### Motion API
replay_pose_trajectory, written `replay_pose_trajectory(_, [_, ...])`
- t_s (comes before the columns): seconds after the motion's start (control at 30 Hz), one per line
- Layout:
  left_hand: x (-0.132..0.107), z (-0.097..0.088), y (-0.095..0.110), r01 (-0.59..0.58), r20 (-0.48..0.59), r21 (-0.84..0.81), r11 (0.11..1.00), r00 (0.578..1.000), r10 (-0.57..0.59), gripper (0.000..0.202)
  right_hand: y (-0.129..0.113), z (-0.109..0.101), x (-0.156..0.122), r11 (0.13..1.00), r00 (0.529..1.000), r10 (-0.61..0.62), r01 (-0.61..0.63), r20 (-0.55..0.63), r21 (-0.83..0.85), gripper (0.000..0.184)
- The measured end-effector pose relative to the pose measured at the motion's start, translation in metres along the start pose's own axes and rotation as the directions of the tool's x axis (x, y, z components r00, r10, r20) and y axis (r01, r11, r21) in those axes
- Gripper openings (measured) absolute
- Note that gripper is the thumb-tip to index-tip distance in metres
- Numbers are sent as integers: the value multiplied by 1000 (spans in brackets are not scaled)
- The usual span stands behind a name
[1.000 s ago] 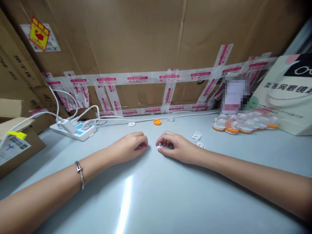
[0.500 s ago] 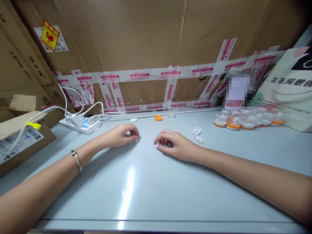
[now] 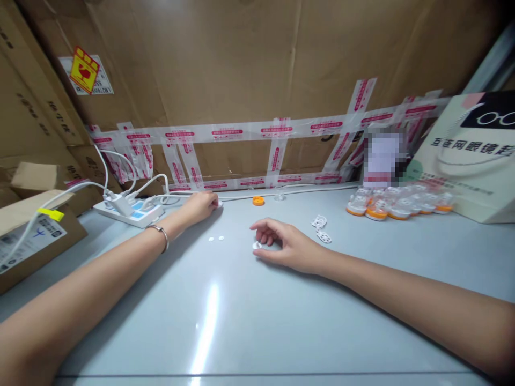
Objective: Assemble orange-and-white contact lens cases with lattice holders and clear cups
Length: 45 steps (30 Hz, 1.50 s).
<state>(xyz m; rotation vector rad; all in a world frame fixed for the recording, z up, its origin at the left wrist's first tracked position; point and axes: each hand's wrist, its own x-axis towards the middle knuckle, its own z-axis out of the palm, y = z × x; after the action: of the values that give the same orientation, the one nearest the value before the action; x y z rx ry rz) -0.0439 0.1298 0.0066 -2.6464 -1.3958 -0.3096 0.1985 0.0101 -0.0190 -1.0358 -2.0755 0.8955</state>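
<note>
My left hand (image 3: 202, 204) reaches far out to the back of the grey table (image 3: 249, 311). Its fingers are curled, with the tips on a white ring (image 3: 219, 203) beside the white cable. My right hand (image 3: 284, 244) rests on the table in the middle, fingers loosely curled. A small white piece (image 3: 256, 245) sits between its thumb tip and curled fingers. Two tiny white discs (image 3: 215, 238) lie on the table between the hands.
An orange cap (image 3: 258, 200) and a small clear part (image 3: 279, 197) lie at the back. Two white perforated pieces (image 3: 321, 228) are right of my right hand. Orange-based bottles (image 3: 396, 203), a white bag (image 3: 470, 155), a power strip (image 3: 129, 210) and cardboard boxes (image 3: 24, 236) ring the table.
My left hand has moved away from the middle, back and left to the white ring, leaving two tiny discs on the table. My right hand has stayed put and loosened its fingers.
</note>
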Motion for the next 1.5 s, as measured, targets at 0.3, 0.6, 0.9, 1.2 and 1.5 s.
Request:
replay_pose_trajectory(0.3, [-41,-43,68,-389,-166,-52,920,912,376,21,-8,-24,-2,994,980,30,-10,-196,106,35])
replay_pose_trajectory(0.6, [-58,-24,93,-588,-241,84,804,771,589,25,-13,-21,-6,990,998,16,-8,54,-144,43])
replay_pose_trajectory(0.9, [-56,-12,92,-589,-226,52,807,780,584,26,-4,-14,-2,987,999,46,-43,19,-157,25])
replay_pose_trajectory(1.2, [-57,-9,90,-582,-214,6,813,794,569,24,-2,-13,1,983,999,40,-34,27,-181,23])
replay_pose_trajectory(1.5, [-52,-39,65,-411,-84,-216,886,912,402,17,-4,-11,-1,981,996,85,-76,43,-178,23])
